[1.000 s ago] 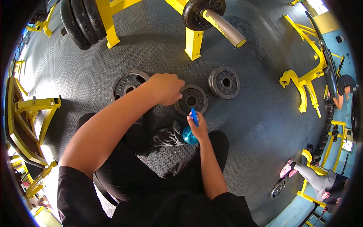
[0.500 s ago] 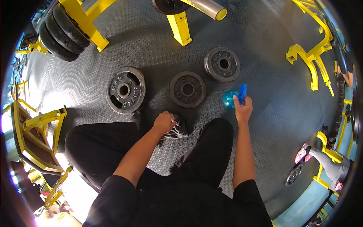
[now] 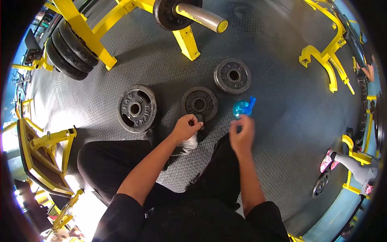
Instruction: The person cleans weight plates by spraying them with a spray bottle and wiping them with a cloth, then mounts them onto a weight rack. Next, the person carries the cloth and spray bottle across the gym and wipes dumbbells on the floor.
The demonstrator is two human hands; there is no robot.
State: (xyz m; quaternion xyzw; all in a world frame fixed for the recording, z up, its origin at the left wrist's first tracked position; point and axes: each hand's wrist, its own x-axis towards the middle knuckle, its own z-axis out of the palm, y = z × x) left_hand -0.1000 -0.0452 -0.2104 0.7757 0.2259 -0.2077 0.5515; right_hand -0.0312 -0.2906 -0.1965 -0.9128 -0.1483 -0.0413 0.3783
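My left hand is closed, pinching a dark end of a black and grey-white cloth that hangs below it. Its fingertips are at the near edge of the middle weight plate, which lies flat on the floor. A translucent teal spray bottle with a blue trigger head is on the floor to the right. Just on the near side of it is my right hand, slightly blurred, thumb and fingers apart and nothing visible between them.
A larger plate lies to the left, another plate farther right. Yellow racks with a metal bar stand ahead, and a yellow frame at right. A person's leg shows at far right beside a small plate.
My right hand has let go of the spray bottle and drawn back toward me and left. My left hand has moved forward and right with the cloth, up to the middle plate.
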